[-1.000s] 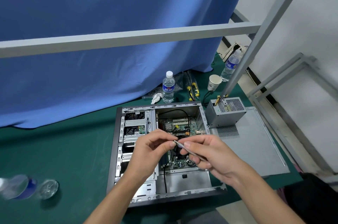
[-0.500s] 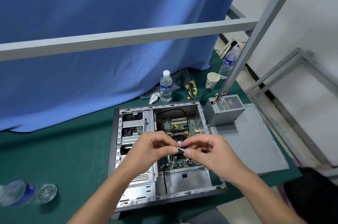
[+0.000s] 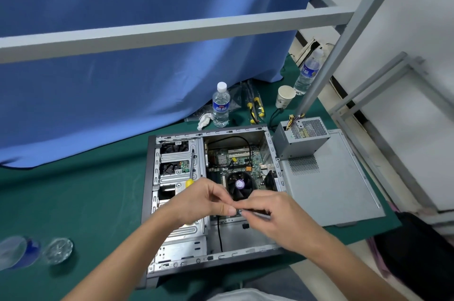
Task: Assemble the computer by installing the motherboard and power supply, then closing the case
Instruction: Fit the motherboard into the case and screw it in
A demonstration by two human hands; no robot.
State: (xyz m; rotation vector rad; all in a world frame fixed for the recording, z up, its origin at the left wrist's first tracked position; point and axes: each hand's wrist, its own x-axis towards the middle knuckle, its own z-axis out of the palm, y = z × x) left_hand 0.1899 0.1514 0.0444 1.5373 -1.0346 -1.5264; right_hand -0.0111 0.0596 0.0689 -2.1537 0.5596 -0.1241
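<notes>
The open computer case (image 3: 149,192) lies flat on the green table. Its motherboard (image 3: 245,160) sits inside with a black CPU fan (image 3: 239,184). Outside the case, the grey power supply (image 3: 301,137) stands on the loose side panel (image 3: 331,192) to the right. Both hands meet above the case's lower middle. My right hand (image 3: 275,219) holds a thin dark tool (image 3: 256,212) that points left. My left hand (image 3: 204,200) pinches a small part at the tool's tip; the part itself is hidden by fingertips. A yellow-handled screwdriver (image 3: 189,173) rests on the drive cage.
Behind the case stand a water bottle (image 3: 220,105), a crumpled tissue (image 3: 204,120), yellow-handled tools (image 3: 255,108), a paper cup (image 3: 285,96) and a second bottle (image 3: 308,72). Another bottle (image 3: 22,251) lies at the left edge. A grey frame beam (image 3: 172,30) crosses overhead.
Both hands have dropped lower over the case and stayed together. The tool has turned from slanting toward me to nearly level. The view has shifted slightly.
</notes>
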